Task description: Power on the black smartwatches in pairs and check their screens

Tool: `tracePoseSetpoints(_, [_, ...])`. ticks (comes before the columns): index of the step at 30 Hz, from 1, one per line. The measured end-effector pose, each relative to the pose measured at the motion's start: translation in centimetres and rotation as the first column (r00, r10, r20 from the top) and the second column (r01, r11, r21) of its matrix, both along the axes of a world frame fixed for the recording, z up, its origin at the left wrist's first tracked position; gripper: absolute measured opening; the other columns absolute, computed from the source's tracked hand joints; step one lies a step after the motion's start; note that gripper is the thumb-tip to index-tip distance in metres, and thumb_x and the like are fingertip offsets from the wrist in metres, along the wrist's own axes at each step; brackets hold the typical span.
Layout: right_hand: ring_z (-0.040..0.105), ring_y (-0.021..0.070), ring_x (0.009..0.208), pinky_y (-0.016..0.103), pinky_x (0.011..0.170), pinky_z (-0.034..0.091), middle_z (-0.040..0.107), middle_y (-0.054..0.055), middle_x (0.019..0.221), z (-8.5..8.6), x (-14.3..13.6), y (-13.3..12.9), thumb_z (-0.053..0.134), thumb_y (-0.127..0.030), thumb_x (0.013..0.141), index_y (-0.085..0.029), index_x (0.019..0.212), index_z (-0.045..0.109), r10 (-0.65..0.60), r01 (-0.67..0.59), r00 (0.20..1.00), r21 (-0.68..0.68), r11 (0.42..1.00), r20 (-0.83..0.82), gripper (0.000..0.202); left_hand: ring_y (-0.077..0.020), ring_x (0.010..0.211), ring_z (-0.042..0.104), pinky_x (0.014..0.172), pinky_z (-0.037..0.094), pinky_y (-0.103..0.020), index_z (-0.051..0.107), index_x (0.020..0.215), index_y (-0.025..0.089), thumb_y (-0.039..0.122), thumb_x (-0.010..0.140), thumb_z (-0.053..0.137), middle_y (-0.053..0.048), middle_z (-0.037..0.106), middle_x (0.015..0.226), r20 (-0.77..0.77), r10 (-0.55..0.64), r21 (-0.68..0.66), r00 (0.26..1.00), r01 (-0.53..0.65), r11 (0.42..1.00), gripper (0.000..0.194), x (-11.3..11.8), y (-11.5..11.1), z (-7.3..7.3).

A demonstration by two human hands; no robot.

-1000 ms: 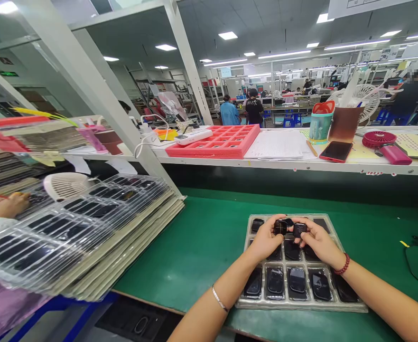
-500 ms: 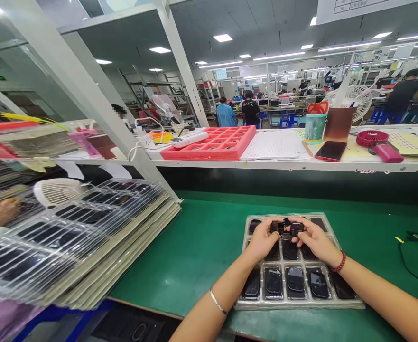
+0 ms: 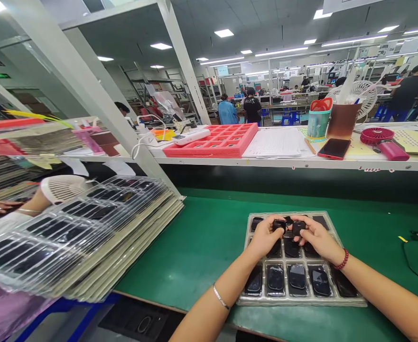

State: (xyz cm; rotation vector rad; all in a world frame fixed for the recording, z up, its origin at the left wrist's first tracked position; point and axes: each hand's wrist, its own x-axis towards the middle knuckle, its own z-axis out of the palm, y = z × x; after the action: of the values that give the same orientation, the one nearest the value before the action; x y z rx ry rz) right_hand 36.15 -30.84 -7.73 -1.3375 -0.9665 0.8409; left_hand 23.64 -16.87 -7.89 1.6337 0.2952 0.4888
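Note:
A clear plastic tray (image 3: 294, 301) with several compartments lies on the green table, with dark, rounded rectangular pieces such as one black piece (image 3: 297, 277) in them. Over the tray's back rows, my left hand (image 3: 268, 236) is closed on a small black square piece (image 3: 279, 225) between thumb and fingers. Close beside it on the right, my right hand (image 3: 316, 237) pinches another black square piece (image 3: 297, 228). The two held pieces are a small gap apart. My hands hide parts of the compartments beneath them.
Stacked trays (image 3: 152, 223) stand at the left, with a white fan (image 3: 62, 189) and a person's arm (image 3: 34, 202) by them. The shelf (image 3: 273, 164) ahead bears a red tray (image 3: 216, 148) and a phone (image 3: 334, 148). A cable (image 3: 408, 266) lies at right.
Both hands keep their hold on the black pieces, which now face slightly differently. At the left, the other person's arm has come further in behind the stacked trays. The view has shifted slightly.

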Motion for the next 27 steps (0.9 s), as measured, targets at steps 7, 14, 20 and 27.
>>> tracePoseSetpoints(7, [0.061,0.0182,0.089,0.029,0.067,0.053,0.058,0.007,0.115,-0.64,0.18,0.02,0.048,-0.010,0.071,-0.024,0.123,0.048,0.002,-0.002,1.000,0.047,0.999,0.015,0.053,-0.0155,0.091,0.059,0.080,0.047,-0.027,0.055,0.107,0.018,-0.003,0.061,0.041,-0.006,0.061,0.107,0.040,-0.046,0.028,0.998,0.045,0.999,0.053,0.02,0.27,-0.37])
tracePoseSetpoints(14, [0.061,0.0189,0.091,0.029,0.070,0.052,0.056,0.007,0.118,-0.48,0.10,0.00,0.050,-0.008,0.069,-0.024,0.118,0.051,-0.015,0.014,1.000,0.050,0.999,0.010,0.052,-0.0121,0.075,0.059,0.067,0.046,-0.022,0.055,0.110,0.019,0.000,0.064,0.045,-0.005,0.062,0.104,-0.013,-0.037,0.092,0.999,0.038,0.995,0.051,-0.08,0.36,-0.50])
tracePoseSetpoints(20, [0.063,0.0153,0.074,0.028,0.060,0.052,0.061,0.009,0.109,-0.50,0.13,-0.04,0.051,-0.016,0.077,-0.020,0.120,0.050,-0.003,0.002,0.999,0.028,1.000,0.038,0.043,-0.0187,0.092,0.058,0.078,0.047,-0.028,0.058,0.104,0.017,0.008,0.070,0.055,-0.007,0.062,0.107,0.032,0.003,0.085,0.999,-0.005,0.996,0.035,-0.09,0.24,-0.44])
tracePoseSetpoints(27, [0.064,0.0158,0.074,0.029,0.060,0.052,0.061,0.009,0.107,-0.48,0.04,0.01,0.050,-0.019,0.078,-0.021,0.121,0.049,0.000,-0.001,0.999,0.012,1.000,0.039,0.043,-0.0190,0.092,0.059,0.081,0.046,-0.029,0.057,0.106,0.017,0.007,0.070,0.055,-0.006,0.064,0.101,0.019,-0.015,0.071,1.000,0.014,0.997,0.037,-0.15,0.21,-0.36])
